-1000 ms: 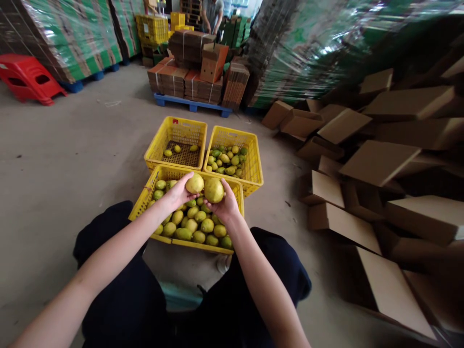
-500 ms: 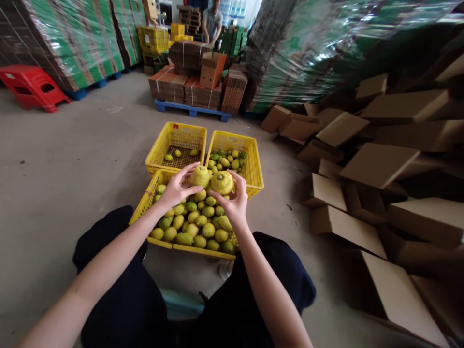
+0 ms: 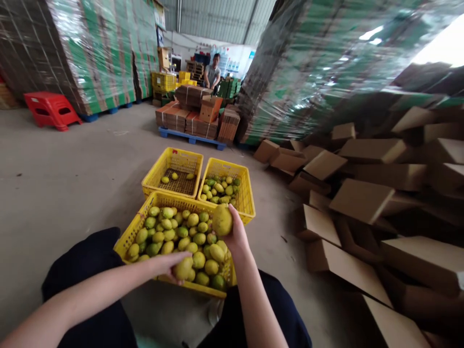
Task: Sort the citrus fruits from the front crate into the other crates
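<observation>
My left hand (image 3: 174,265) is low over the near edge of the front yellow crate (image 3: 125,240), its fingers round a yellow-green lemon (image 3: 183,268). My right hand (image 3: 236,231) grips another large, knobbly lemon (image 3: 222,220) above the crate's right side. Beneath both hands, the front crate is heaped with yellow and green lemons (image 3: 181,232). Behind it on the left, a second yellow crate (image 3: 152,180) has a few lemons on its bottom. A third yellow crate (image 3: 246,193), back right, has several more lemons in it.
Open cardboard boxes (image 3: 362,200) lie piled along the right. Ahead, flattened cartons (image 3: 174,118) are stacked on a blue pallet (image 3: 192,139), with a person (image 3: 212,75) behind. A red stool (image 3: 52,110) stands left, near wrapped pallet stacks (image 3: 101,53).
My hands have moved apart, each with its lemon. The left has come down and toward me to the crate's near edge; the right stays above the right side. The view has tipped upward.
</observation>
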Motion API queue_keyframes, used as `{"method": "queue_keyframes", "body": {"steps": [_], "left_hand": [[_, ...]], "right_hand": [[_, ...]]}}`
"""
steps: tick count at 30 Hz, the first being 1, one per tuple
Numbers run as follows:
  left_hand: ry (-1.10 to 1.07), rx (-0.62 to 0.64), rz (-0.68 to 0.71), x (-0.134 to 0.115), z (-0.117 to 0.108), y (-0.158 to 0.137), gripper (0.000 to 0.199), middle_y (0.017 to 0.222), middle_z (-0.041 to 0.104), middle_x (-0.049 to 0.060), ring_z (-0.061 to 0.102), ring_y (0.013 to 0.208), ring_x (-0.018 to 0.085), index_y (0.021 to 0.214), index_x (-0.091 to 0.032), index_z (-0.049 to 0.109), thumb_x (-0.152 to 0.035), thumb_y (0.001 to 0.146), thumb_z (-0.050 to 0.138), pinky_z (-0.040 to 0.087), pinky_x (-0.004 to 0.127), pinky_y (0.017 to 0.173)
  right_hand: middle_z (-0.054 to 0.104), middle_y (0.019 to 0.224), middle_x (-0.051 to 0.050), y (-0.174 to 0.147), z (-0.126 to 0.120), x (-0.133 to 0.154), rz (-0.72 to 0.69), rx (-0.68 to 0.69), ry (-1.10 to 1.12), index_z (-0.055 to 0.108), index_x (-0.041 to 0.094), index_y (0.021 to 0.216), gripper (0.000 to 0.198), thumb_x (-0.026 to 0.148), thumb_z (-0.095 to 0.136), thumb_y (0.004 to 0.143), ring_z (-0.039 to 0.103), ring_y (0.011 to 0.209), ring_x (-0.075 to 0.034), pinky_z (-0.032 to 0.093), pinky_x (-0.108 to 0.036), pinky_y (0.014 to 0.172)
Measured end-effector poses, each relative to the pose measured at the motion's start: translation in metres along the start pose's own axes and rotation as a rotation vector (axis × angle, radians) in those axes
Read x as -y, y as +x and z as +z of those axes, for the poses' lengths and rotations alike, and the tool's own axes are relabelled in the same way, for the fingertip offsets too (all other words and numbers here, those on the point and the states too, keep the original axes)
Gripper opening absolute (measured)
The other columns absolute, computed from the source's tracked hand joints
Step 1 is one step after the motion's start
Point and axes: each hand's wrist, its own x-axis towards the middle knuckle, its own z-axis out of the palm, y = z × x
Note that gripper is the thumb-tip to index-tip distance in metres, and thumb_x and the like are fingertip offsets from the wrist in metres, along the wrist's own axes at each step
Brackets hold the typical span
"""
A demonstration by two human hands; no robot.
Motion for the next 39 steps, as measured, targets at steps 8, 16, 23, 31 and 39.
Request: {"method": "queue_keyframes", "body": {"steps": [8, 16, 23, 31, 39], "left_hand": [[-0.021, -0.223, -0.186, -0.051, -0.006, -0.005, 0.033, 0.084, 0.070, 0.007, 0.073, 0.064, 0.024, 0.117, -0.023, 0.055, -0.045, 0.096, 0.043, 0.061, 0.037, 0.050], [-0.230, -0.487, 0.266, -0.158, -0.021, -0.034, 0.049, 0.134, 0.059, 0.025, 0.066, 0.116, 0.026, 0.135, -0.006, 0.046, -0.029, 0.092, 0.041, 0.053, 0.038, 0.098], [0.945, -0.154, 0.480, -0.111, 0.019, -0.048, 0.031, 0.120, 0.071, 0.010, 0.067, 0.111, 0.024, 0.112, -0.019, 0.064, -0.023, 0.086, 0.048, 0.047, 0.038, 0.102], [1.942, -0.207, -0.093, -0.097, 0.001, -0.064, 0.034, 0.113, 0.072, 0.023, 0.069, 0.106, 0.039, 0.112, -0.012, 0.071, -0.031, 0.087, 0.057, 0.053, 0.048, 0.090], [1.966, -0.163, 0.024, -0.101, -0.012, -0.066, 0.047, 0.130, 0.065, 0.021, 0.065, 0.116, 0.035, 0.134, -0.011, 0.058, -0.035, 0.095, 0.045, 0.050, 0.045, 0.098]], "right_hand": [[0.070, 0.064, -0.005, -0.025, -0.014, 0.011, 0.049, 0.068, 0.094, 0.062, 0.017, 0.089, 0.028, 0.045, 0.058, 0.086, 0.066, 0.050, -0.020, 0.049, -0.026, 0.037], [0.069, 0.066, -0.005, -0.033, -0.019, 0.003, 0.124, -0.025, 0.016, 0.061, 0.018, 0.093, 0.028, 0.045, 0.054, 0.090, 0.070, 0.058, -0.022, 0.055, -0.029, 0.046], [0.069, 0.071, -0.004, -0.029, -0.025, -0.033, 0.205, -0.003, -0.253, 0.061, 0.016, 0.102, 0.033, 0.047, 0.057, 0.089, 0.064, 0.050, -0.017, 0.049, -0.025, 0.039], [0.068, 0.075, -0.003, -0.025, -0.039, -0.120, 0.425, 0.203, -0.580, 0.061, 0.020, 0.098, 0.029, 0.045, 0.063, 0.085, 0.063, 0.056, -0.017, 0.052, -0.029, 0.048], [0.064, 0.064, -0.004, -0.018, -0.034, -0.138, 0.885, 0.303, -0.619, 0.064, 0.015, 0.086, 0.035, 0.041, 0.043, 0.097, 0.061, 0.050, -0.016, 0.058, -0.035, 0.058]]}}
